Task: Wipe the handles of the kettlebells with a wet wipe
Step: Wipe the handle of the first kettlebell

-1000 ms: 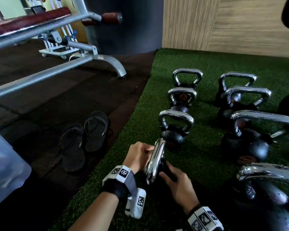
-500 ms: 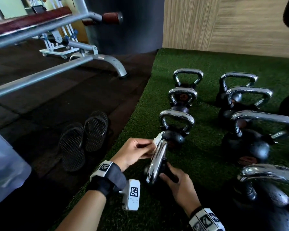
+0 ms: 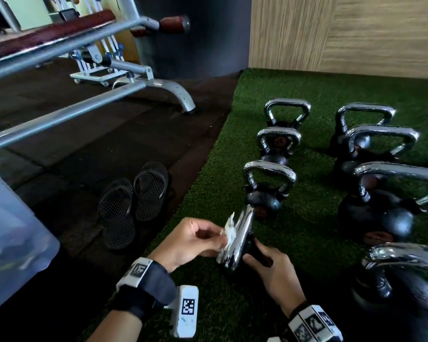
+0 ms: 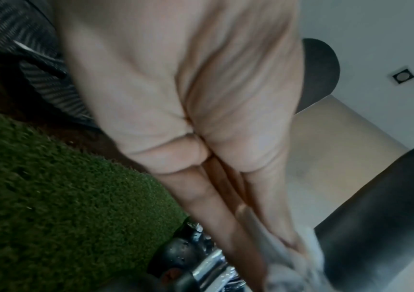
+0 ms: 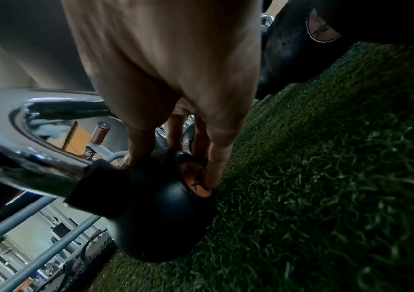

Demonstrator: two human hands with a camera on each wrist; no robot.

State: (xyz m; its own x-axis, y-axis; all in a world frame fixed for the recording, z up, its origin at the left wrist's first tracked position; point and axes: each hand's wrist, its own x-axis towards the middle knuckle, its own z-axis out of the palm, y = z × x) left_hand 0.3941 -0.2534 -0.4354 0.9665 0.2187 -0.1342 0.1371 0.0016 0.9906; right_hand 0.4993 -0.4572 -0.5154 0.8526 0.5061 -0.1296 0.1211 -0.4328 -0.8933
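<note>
A small black kettlebell [image 5: 161, 213] lies tipped on the green turf [image 3: 307, 233], its chrome handle [image 3: 240, 238] pointing toward me. My left hand [image 3: 195, 239] pinches a white wet wipe [image 3: 229, 229] against the handle's left side; in the left wrist view the wipe [image 4: 298, 262] shows blurred at the fingertips. My right hand [image 3: 272, 267] holds the kettlebell's black ball, thumb and fingers [image 5: 211, 164] either side of its orange end label [image 5: 196, 177]. Several more chrome-handled kettlebells [image 3: 269, 183] stand upright in two rows beyond.
A pair of black sandals [image 3: 134, 201] lies on the dark rubber floor left of the turf. A grey weight bench frame [image 3: 89, 104] crosses the upper left. A translucent plastic container [image 3: 13, 238] sits at the left edge. A wooden wall [image 3: 344, 33] borders the turf at the back.
My left hand has opened from a fist round the handle to a pinch, drawing back left, and the white wipe has come into view against the handle. The right hand stays on the ball.
</note>
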